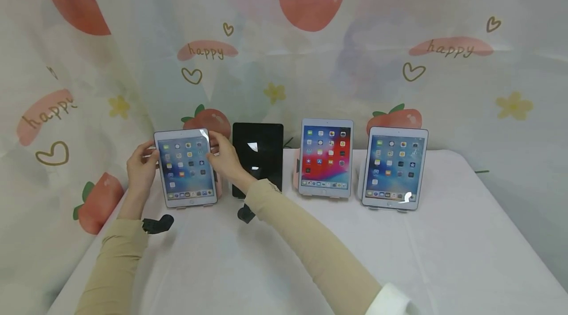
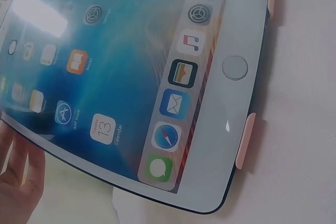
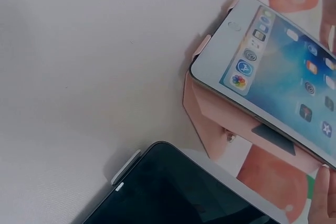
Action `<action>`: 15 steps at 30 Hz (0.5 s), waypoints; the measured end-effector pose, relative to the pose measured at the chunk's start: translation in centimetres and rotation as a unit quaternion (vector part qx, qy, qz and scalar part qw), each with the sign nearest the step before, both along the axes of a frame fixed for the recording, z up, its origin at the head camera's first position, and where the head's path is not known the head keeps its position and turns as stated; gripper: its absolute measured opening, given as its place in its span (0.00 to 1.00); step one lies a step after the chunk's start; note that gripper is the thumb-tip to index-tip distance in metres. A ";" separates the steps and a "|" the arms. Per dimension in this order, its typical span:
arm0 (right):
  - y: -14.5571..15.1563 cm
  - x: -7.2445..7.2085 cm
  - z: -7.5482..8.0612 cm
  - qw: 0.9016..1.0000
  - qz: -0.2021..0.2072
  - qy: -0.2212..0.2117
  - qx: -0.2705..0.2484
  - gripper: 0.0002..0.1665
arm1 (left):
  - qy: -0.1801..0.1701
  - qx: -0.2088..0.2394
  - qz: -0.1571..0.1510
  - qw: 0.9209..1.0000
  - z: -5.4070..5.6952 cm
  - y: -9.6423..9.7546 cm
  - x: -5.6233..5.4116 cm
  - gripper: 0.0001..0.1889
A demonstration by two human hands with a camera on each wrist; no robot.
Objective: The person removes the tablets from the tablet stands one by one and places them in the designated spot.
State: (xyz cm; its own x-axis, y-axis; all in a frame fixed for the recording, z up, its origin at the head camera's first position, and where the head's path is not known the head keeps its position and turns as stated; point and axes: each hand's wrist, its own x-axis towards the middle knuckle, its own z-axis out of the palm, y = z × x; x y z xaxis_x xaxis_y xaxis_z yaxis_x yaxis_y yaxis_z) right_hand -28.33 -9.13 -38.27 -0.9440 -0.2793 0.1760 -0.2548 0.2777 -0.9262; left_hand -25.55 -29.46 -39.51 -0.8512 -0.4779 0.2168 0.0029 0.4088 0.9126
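Note:
A white-framed tablet (image 1: pixel 186 167) leans on a pink stand (image 3: pixel 210 111) at the left end of a row, its screen lit with app icons. My left hand (image 1: pixel 142 167) grips its upper left edge with bent fingers. Across from it, my right hand (image 1: pixel 224 157) holds the upper right edge, thumb toward the front and fingers going behind. The left wrist view has the tablet's home button end close up, resting in the stand's two pink lips (image 2: pixel 245 140), with left-hand fingers (image 2: pixel 21 166) at the long edge. Parts of the right fingers behind the tablet are hidden.
Beside it stands a tablet with a dark screen (image 1: pixel 257 150), partly behind my right forearm. Further right are a tablet with a red and blue screen (image 1: pixel 326 157) and another white tablet (image 1: pixel 395 167), both on stands. A white cloth covers the table (image 1: pixel 443 256); a printed curtain (image 1: pixel 310 68) hangs behind.

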 end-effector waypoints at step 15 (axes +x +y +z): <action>-0.1 0.6 0.2 1.000 -0.021 0.017 0.000 0.31 | 0.007 0.006 -0.002 1.000 0.0 0.0 0.5 0.19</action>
